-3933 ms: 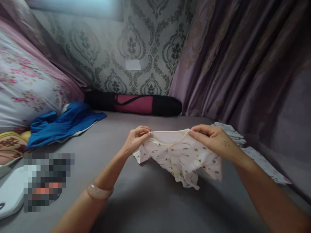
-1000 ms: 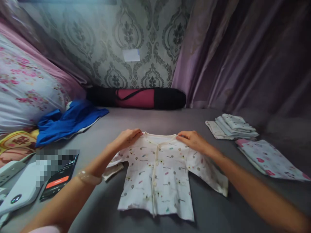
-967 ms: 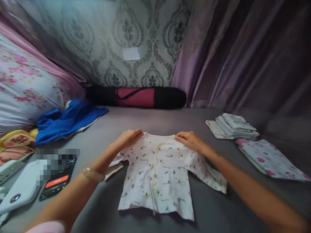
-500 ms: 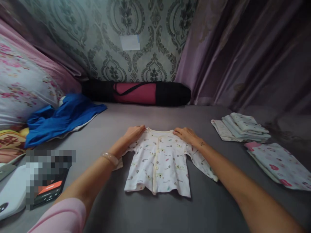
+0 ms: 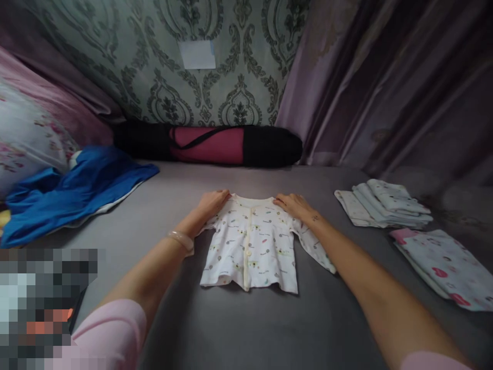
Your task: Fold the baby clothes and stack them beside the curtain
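A small white long-sleeved baby shirt [image 5: 252, 246] with a tiny print and a buttoned front lies spread face up on the grey sheet [image 5: 246, 329]. Its collar points away from me. My left hand [image 5: 214, 201] grips the left shoulder beside the neckline, fingers closed on the cloth. At the opposite shoulder my right hand [image 5: 293, 204] pinches the fabric the same way. My left forearm hides much of the left sleeve. The right sleeve slants out below my right forearm.
Folded printed clothes [image 5: 385, 203] are stacked at the right, with a folded pink-and-white garment [image 5: 442, 267] nearer me. A blue cloth [image 5: 84, 180] lies left by a floral pillow [image 5: 26, 133]. A long black-and-red bag [image 5: 208, 144] rests against the wall.
The shirt has shifted slightly away from me, with both hands still holding its shoulders. My view has also moved a little, so the blue cloth and blurred item sit further left.
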The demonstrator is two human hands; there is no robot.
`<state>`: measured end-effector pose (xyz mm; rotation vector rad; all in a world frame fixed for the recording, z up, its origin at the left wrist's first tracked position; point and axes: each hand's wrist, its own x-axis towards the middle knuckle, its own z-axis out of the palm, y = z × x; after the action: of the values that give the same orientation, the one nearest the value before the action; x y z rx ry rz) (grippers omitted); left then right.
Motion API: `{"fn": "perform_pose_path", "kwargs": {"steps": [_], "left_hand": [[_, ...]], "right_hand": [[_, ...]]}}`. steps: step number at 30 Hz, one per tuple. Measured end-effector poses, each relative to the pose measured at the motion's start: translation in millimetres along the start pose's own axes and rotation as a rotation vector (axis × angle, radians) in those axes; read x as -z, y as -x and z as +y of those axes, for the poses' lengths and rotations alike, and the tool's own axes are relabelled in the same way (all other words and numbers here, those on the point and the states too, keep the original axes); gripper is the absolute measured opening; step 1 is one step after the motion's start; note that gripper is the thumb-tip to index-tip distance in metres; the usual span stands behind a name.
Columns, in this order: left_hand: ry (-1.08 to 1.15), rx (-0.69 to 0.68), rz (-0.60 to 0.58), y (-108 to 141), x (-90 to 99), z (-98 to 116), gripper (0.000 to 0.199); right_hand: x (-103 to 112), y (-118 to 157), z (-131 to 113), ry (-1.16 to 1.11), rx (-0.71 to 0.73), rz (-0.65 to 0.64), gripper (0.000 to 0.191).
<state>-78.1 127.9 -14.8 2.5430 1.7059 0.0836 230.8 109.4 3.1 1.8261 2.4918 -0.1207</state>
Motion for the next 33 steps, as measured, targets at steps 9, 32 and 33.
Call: {"fn": "perform_pose_path", "kwargs": {"steps": [9, 32, 33], "left_hand": [[-0.054, -0.076, 0.147, 1, 17.5, 26, 0.036], [0.263, -0.438, 0.151, -25, -54.8, 167, 0.047], [0.249, -0.435, 0.143, -24, -54.1, 168, 0.049]], "right_hand": [[4, 19, 40, -0.882, -0.394, -0.164, 0.069], [7, 152, 102, -1.079, -0.504, -0.011, 0.016], [5, 151, 102, -1.159, -0.553, 0.098, 0.015]]}}
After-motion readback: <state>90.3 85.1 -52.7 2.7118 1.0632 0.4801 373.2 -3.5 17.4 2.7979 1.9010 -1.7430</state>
